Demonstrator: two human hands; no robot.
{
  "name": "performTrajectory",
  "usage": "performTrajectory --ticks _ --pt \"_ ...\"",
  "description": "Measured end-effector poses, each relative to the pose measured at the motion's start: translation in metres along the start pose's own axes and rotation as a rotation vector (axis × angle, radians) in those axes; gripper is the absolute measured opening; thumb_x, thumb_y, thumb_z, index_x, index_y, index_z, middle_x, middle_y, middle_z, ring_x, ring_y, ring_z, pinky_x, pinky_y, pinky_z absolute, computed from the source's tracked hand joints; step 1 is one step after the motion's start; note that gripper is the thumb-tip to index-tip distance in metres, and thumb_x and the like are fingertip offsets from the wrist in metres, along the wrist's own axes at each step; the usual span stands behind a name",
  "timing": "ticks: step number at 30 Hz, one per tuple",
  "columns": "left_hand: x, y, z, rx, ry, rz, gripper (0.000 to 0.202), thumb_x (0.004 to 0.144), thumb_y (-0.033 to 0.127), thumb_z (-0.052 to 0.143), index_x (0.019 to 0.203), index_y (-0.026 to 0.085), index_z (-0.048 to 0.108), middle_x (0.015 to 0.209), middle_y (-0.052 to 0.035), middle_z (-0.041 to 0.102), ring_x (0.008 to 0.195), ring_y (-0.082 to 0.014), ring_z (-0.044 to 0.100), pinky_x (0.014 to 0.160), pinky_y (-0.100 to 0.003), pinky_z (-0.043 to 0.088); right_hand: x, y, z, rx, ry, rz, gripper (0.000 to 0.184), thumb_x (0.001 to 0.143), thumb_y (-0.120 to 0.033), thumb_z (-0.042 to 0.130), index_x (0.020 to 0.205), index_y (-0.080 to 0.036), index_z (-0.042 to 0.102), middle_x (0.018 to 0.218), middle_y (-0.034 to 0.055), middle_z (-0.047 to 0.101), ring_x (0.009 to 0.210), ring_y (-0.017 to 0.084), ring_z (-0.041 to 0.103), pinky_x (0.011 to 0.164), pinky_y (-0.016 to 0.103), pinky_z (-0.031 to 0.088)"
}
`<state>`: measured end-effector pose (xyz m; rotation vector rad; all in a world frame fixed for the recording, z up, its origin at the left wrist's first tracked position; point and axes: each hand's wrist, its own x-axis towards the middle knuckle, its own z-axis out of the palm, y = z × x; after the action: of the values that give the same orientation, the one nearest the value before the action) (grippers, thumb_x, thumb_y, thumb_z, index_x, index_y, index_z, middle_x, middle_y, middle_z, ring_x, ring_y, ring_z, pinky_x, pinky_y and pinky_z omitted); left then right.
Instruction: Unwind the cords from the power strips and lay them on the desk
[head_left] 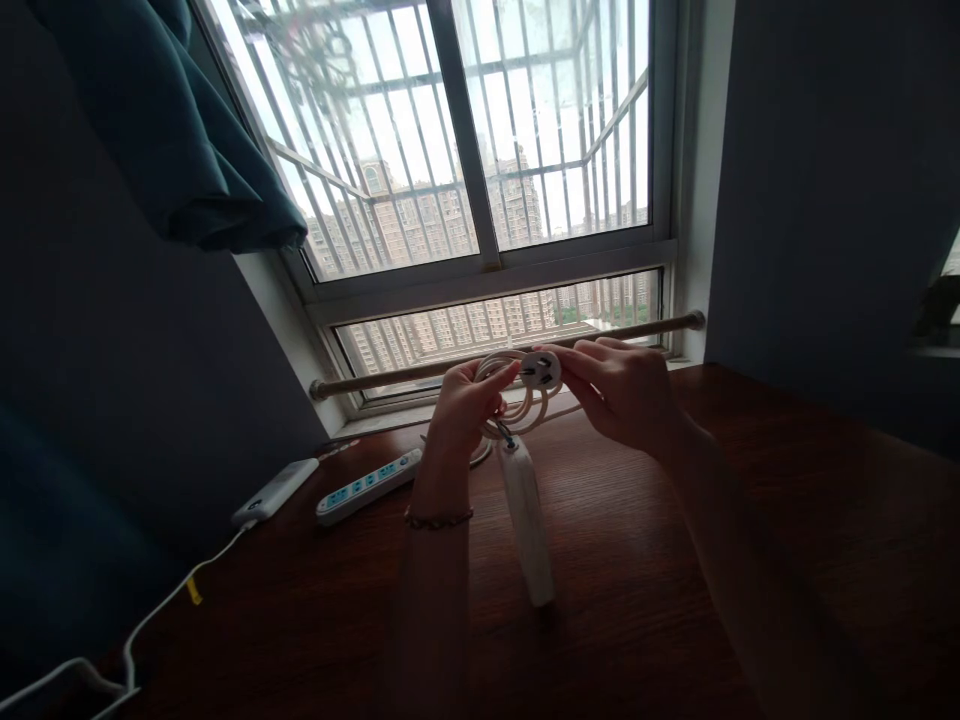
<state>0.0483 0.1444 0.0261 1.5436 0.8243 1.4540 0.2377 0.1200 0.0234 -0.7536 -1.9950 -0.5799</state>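
My left hand (466,405) is closed around a coil of white cable (517,405) held above the wooden table (675,560). My right hand (619,390) pinches the round white plug (541,369) at the end of that cable, its prongs facing me. Below the coil a white power strip (527,520) hangs by the cable, its lower end resting on the table between my forearms. A beaded bracelet (439,518) circles my left wrist.
A second power strip with blue sockets (367,486) lies to the left, beside a white power bank (274,490) with a white cable (161,605) trailing off the front left. A rod (645,327) crosses the barred window behind. A teal curtain (172,140) hangs upper left.
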Motion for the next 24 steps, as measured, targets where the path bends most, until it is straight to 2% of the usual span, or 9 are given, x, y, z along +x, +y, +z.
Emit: performTrajectory --ticks 4,8,12,17,24 --pt "-0.004 0.007 -0.003 -0.036 0.007 -0.016 0.031 0.068 0.036 0.07 0.063 0.012 0.051 0.039 0.0081 0.032 0.035 -0.0027 0.029 0.039 -0.017 0.031 -0.001 -0.003 0.004 -0.046 -0.072 -0.014 0.03 0.091 -0.03 0.042 0.12 -0.027 0.049 0.088 -0.0018 0.059 0.078 0.015 0.053 0.063 0.026 0.03" --pt "-0.006 0.007 0.001 -0.043 0.023 0.046 0.036 0.074 0.044 0.062 0.061 0.013 0.05 0.038 0.0082 0.029 0.033 -0.0024 0.023 0.039 -0.017 0.031 -0.001 -0.004 0.008 -0.046 -0.137 0.117 0.044 0.085 -0.029 0.051 0.125 -0.015 0.037 0.077 -0.0006 0.06 0.067 0.015 0.055 0.056 0.026 0.027" --pt "-0.006 0.003 0.01 0.068 0.087 0.131 0.036 0.073 0.047 0.061 0.064 0.013 0.052 0.042 0.0063 0.035 0.036 -0.004 0.031 0.036 -0.016 0.029 0.0 -0.007 0.011 -0.085 -0.251 0.158 0.052 0.084 -0.03 0.053 0.127 -0.013 0.032 0.075 0.0013 0.061 0.066 0.018 0.057 0.055 0.026 0.029" --pt "-0.006 0.006 0.018 0.169 0.118 0.166 0.032 0.069 0.044 0.064 0.065 0.014 0.052 0.049 0.0057 0.04 0.04 -0.005 0.035 0.038 -0.017 0.034 0.003 -0.014 0.011 -0.162 -0.296 0.269 0.068 0.082 -0.029 0.055 0.137 -0.01 0.019 0.071 0.0034 0.061 0.069 0.022 0.059 0.057 0.028 0.034" --pt "-0.008 0.003 0.021 0.38 0.021 0.267 0.023 0.067 0.034 0.067 0.072 0.014 0.057 0.054 0.0049 0.043 0.046 -0.0057 0.034 0.043 -0.018 0.028 0.003 -0.017 0.017 -0.23 -0.236 0.43 0.051 0.085 -0.029 0.049 0.132 -0.015 0.035 0.074 0.0086 0.061 0.069 0.026 0.059 0.057 0.03 0.038"
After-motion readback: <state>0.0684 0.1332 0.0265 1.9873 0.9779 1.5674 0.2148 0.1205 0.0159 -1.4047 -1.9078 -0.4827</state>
